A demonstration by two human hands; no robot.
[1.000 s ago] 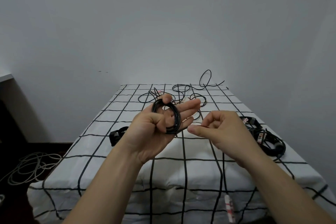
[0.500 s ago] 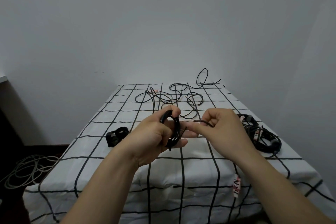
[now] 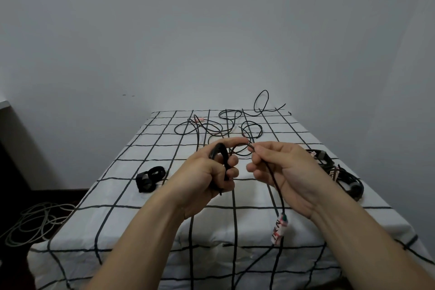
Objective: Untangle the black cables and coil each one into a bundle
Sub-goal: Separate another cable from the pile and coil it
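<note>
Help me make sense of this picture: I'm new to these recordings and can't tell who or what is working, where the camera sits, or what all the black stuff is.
No machine here: a person works with two bare hands. The single picture comes from a camera worn on the head, looking forward and down, so both forearms reach in from below.

The left hand is closed on a small coil of black cable. The right hand pinches the same cable's loose end, which hangs down to a white tag with red print.

Below them is a table under a white cloth with a black grid. On it lie a loose tangle of black cables at the far end, one tied bundle on the left, and a pile of coiled cables on the right. Pale cables lie on the floor.
</note>
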